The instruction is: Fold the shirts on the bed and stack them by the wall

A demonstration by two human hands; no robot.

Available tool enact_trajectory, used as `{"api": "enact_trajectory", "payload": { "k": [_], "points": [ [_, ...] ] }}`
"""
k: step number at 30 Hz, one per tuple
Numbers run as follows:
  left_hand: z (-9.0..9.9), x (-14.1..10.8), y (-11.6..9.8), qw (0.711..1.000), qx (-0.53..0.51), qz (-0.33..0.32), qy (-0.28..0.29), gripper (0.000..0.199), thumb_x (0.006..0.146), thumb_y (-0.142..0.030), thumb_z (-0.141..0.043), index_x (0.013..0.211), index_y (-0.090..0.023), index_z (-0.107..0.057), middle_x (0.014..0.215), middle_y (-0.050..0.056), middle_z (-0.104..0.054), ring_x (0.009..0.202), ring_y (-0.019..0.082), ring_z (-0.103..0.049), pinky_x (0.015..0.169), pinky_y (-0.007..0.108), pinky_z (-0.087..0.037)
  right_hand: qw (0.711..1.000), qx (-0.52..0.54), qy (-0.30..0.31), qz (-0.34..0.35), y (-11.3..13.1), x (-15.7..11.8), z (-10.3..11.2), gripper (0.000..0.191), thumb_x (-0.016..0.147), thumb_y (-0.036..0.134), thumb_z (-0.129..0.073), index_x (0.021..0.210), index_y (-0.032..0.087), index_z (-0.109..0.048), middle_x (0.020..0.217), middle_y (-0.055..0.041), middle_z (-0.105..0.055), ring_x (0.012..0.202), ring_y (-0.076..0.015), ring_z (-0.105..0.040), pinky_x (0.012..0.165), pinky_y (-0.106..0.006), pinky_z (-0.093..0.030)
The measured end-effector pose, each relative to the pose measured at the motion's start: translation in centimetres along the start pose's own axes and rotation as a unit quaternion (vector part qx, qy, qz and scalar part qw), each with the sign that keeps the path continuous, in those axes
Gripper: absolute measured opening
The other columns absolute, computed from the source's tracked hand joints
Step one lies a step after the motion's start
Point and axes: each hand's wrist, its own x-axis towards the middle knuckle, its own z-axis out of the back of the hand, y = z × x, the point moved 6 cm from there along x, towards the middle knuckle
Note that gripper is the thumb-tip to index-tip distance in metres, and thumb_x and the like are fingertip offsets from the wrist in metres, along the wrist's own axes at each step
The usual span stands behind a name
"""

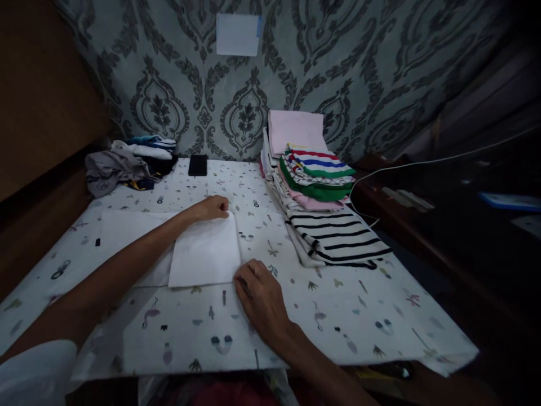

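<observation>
A white cloth (pixel 205 254) lies on the patterned sheet, its right part folded over in a smooth rectangle. The single-looking lower layer stretches out to the left beneath my forearm. At the far right corner of the fold, my left hand (pixel 213 207) is closed with its fingertips pinching the edge. My right hand (pixel 260 293) is curled at the near right corner, thumb and fingers closed on the cloth there; part of that grip is hidden by the hand itself.
Folded clothes (pixel 319 175) are stacked at the back right, with a black-striped white garment (pixel 342 237) in front. A crumpled clothes pile (pixel 118 169) sits back left, beside a black phone-like slab (pixel 198 166). A white cable (pixel 406 164) runs past the table's right edge.
</observation>
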Motion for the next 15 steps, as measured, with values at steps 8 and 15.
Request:
{"api": "enact_trajectory", "payload": {
  "k": [8,15],
  "points": [
    [-0.4,0.8,0.0,0.993,-0.112,-0.028,-0.013,0.01,0.067,-0.017,-0.065,0.072,-0.018,-0.056,0.062,-0.005,-0.054,0.061,0.01,-0.05,0.061,0.023,-0.04,1.0,0.009,-0.011,0.003,0.0,-0.1,-0.1,0.019,0.093,0.007,-0.048,0.08,0.019,-0.055,0.081,-0.0048,-0.059,0.075,-0.0189,-0.055,0.064,-0.031,-0.048],
    [-1.3,1.3,0.0,0.99,-0.136,-0.027,-0.031,0.009,0.069,-0.01,-0.06,0.072,-0.017,-0.055,0.063,-0.003,-0.058,0.06,0.011,-0.055,0.063,0.025,-0.043,1.0,0.025,-0.006,0.005,0.0,-0.2,-0.3,0.02,0.093,0.007,-0.046,0.08,0.019,-0.055,0.08,-0.0047,-0.058,0.074,-0.0187,-0.055,0.063,-0.03,-0.046]
  ]
}}
